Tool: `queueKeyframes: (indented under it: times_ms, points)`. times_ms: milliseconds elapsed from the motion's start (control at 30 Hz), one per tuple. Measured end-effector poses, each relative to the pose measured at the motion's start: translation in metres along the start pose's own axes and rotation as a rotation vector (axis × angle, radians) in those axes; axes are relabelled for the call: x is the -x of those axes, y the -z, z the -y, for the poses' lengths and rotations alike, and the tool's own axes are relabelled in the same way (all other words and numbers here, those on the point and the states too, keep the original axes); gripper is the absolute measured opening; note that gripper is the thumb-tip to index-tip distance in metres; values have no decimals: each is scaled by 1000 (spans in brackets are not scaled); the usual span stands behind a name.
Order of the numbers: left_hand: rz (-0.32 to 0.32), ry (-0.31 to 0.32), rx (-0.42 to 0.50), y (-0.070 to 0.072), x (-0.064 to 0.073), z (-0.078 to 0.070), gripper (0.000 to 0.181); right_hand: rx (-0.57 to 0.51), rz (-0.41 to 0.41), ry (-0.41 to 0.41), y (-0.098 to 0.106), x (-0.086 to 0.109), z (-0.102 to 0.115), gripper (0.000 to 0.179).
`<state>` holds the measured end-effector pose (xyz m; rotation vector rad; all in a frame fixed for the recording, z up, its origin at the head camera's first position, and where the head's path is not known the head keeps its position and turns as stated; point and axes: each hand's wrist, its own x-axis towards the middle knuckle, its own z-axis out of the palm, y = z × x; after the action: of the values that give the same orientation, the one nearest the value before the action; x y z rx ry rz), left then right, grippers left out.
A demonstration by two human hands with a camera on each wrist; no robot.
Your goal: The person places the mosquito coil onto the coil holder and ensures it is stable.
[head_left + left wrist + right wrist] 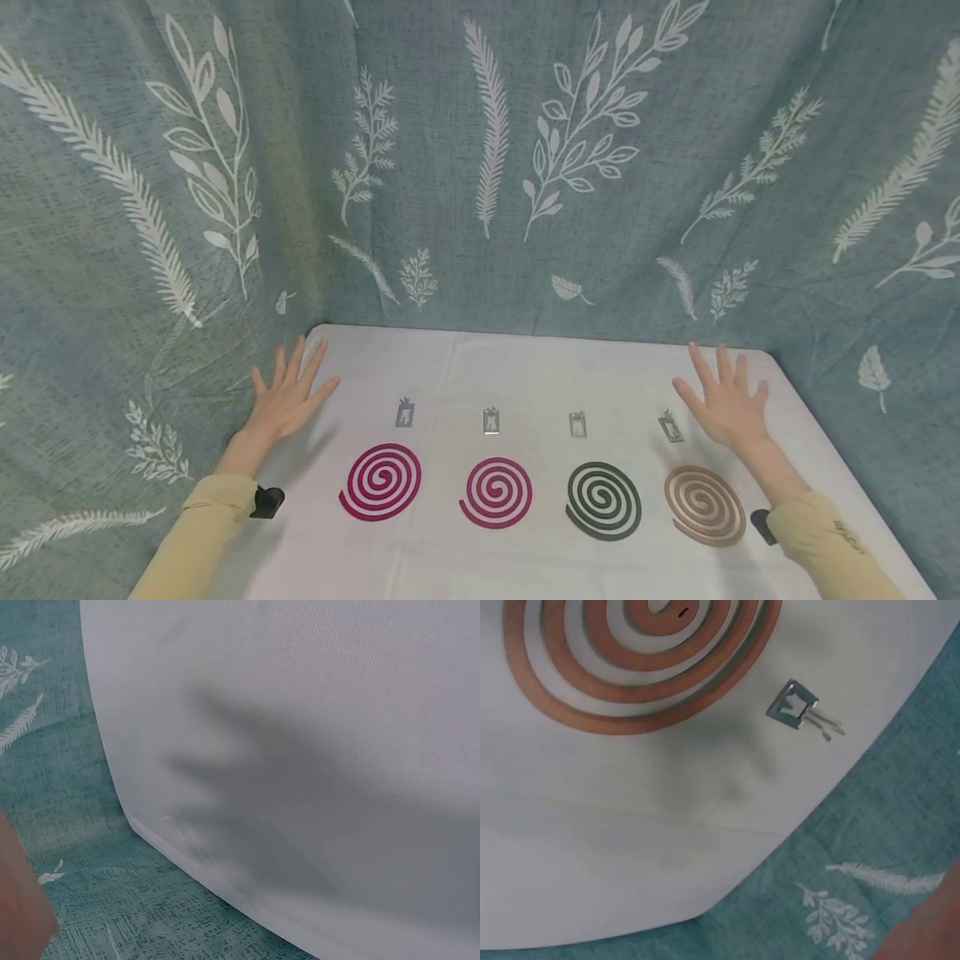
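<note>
My left hand (283,404) is held over the table's left edge, fingers spread and straight, holding nothing. On the right side my right hand (729,407) hovers with spread fingers, also holding nothing. Nearest to it are a small metal stand (671,427) and a brown mosquito coil (705,506). A dark green mosquito coil (603,502) and two magenta ones, the inner coil (496,493) and the outer coil (380,482), lie in the same row. Behind them lie more metal stands, the left one (405,413), a second (491,421) and a third (577,425).
The white table (540,567) has rounded far corners. A blue-green curtain (435,167) with white leaf prints hangs behind it and along both sides. Each wrist wears a small black camera, as on the left wrist (267,502).
</note>
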<state>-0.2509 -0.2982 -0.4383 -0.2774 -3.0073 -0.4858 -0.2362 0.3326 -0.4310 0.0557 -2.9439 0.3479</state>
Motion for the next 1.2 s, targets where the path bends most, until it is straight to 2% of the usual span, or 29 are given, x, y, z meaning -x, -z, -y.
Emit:
queueKeyframes:
  times_ms: [400,700,967,1200]
  points:
    - [13,-6,30,0,2,-4,73,-3,54,33,-8,-3,25,76]
    - [20,-25,37,0,4,-6,73,-45,95,66,-16,-4,48,76]
    - [-18,-60,106,2,3,-13,73,-104,90,94,-23,-4,68,75]
    - [12,-70,162,2,2,-21,74,-134,93,138,-31,-4,89,74]
